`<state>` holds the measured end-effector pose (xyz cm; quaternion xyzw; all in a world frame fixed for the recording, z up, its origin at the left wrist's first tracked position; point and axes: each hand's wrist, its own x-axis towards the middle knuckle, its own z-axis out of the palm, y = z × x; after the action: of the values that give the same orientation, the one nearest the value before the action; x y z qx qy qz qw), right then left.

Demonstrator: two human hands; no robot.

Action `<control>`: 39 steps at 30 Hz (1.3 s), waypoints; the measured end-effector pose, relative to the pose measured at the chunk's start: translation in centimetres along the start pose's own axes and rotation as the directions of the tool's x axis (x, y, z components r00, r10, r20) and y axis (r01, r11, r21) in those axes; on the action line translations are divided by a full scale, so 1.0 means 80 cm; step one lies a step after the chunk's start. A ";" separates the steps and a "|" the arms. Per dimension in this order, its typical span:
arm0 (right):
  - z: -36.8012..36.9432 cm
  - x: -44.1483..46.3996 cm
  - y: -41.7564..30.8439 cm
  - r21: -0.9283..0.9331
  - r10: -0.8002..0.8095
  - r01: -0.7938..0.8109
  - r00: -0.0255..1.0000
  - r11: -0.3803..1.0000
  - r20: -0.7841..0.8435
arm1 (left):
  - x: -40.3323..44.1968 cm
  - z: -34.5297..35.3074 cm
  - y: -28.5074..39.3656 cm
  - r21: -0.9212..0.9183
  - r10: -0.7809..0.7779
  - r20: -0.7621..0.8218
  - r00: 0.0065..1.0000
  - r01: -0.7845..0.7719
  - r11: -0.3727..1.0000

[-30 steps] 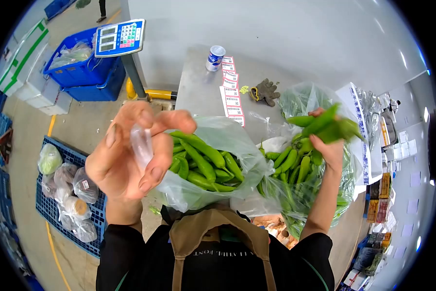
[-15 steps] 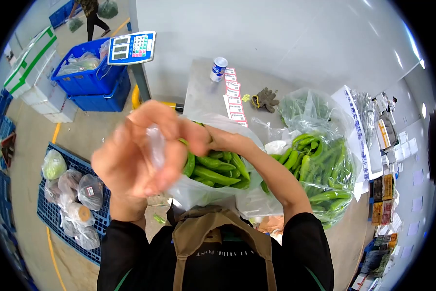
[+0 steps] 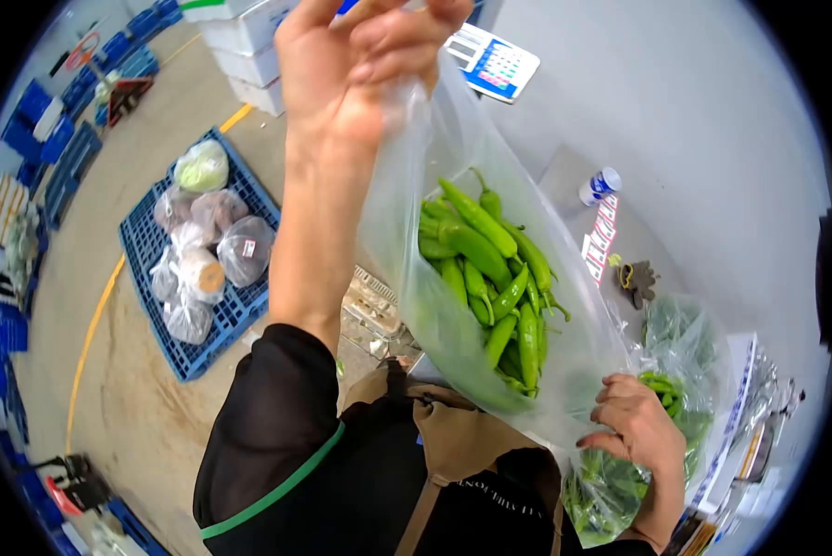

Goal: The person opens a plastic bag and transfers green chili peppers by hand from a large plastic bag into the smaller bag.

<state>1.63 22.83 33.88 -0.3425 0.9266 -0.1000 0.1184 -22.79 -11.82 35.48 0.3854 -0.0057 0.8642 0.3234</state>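
Observation:
A clear plastic bag [image 3: 564, 246] is stretched wide between my two hands, with a pile of long green peppers [image 3: 476, 241] inside it. Up at the top, my left hand [image 3: 365, 69] is closed on one edge of the bag, its fingers curled. My right hand [image 3: 640, 419] pinches the opposite edge, low on the right. Behind my right hand lies another clear bag of green peppers [image 3: 611, 486], partly covered by my wrist.
A grey table [image 3: 564, 176] holds a blue-and-white can [image 3: 599, 186], a strip of labels [image 3: 601, 236] and a dark glove [image 3: 636, 281]. The scale [image 3: 495, 63] stands beyond. On the floor, a blue pallet [image 3: 189, 361] carries several bagged vegetables [image 3: 245, 250].
My hands have moved apart, the left up and the right to the right, pulling the bag of peppers open and lifting it. The view has turned and shifted left.

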 end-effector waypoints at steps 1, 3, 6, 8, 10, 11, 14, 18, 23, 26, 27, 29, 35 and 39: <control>-0.014 0.006 -0.003 -0.068 -0.008 0.010 1.000 0.998 0.027 | 0.005 -0.015 0.021 -0.013 0.004 0.047 0.999 -0.004 1.000; -0.036 0.014 -0.006 -0.198 -0.035 0.041 0.999 0.979 0.035 | 0.004 -0.005 0.035 0.001 0.053 0.008 0.999 -0.053 0.999; -0.079 0.031 -0.001 -0.463 -0.059 0.008 0.994 0.887 -0.095 | 0.014 0.051 0.053 0.113 0.167 -0.156 0.974 -0.150 0.982; -0.121 0.063 0.001 -0.665 0.046 -0.162 0.981 0.729 -0.188 | 0.030 0.056 0.076 0.188 0.198 -0.174 0.965 -0.164 0.968; -0.152 0.105 0.029 -0.678 -0.107 -0.093 0.963 0.729 -0.247 | 0.040 0.050 0.097 0.253 0.236 -0.165 0.958 -0.190 0.949; -0.164 0.125 0.047 -0.624 -0.341 0.071 0.882 0.778 -0.325 | 0.043 0.049 0.107 0.285 0.256 -0.158 0.954 -0.204 0.936; -0.165 0.174 0.096 -0.550 -0.397 0.144 0.838 0.823 -0.374 | 0.035 0.044 0.135 0.402 0.230 -0.199 0.953 -0.135 0.906; -0.147 0.229 0.126 -0.477 -0.449 0.252 0.818 0.842 -0.360 | 0.008 0.023 0.156 0.371 0.178 -0.312 0.933 -0.052 0.927; -0.074 0.293 0.161 -0.464 -0.506 0.366 0.833 0.807 -0.223 | -0.044 -0.066 0.165 0.415 0.324 -0.602 0.730 -0.061 0.908; -0.022 0.323 0.187 -0.417 -0.501 0.397 0.847 0.818 -0.178 | -0.069 -0.125 0.157 0.517 0.436 -0.738 0.515 0.017 0.856; -0.006 0.331 0.197 -0.419 -0.480 0.382 0.863 0.824 -0.156 | -0.076 -0.139 0.151 0.549 0.466 -0.775 0.427 0.089 0.831; 0.030 0.345 0.214 -0.421 -0.438 0.357 0.892 0.834 -0.109 | -0.106 -0.176 0.148 0.555 0.459 -0.810 0.364 0.229 0.800; 0.173 0.358 0.262 -0.447 -0.174 0.232 0.970 0.864 0.168 | -0.199 -0.289 0.098 0.411 0.347 -0.912 0.221 0.449 0.794; 0.205 0.343 0.281 -0.353 -0.209 0.228 0.974 0.907 0.092 | -0.197 -0.297 0.074 0.396 0.296 -0.916 0.271 0.488 0.778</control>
<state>-27.61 19.81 8.13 -0.4625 0.8815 0.0684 0.0656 -34.07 -19.06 9.64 -0.1324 0.4974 0.8404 0.1697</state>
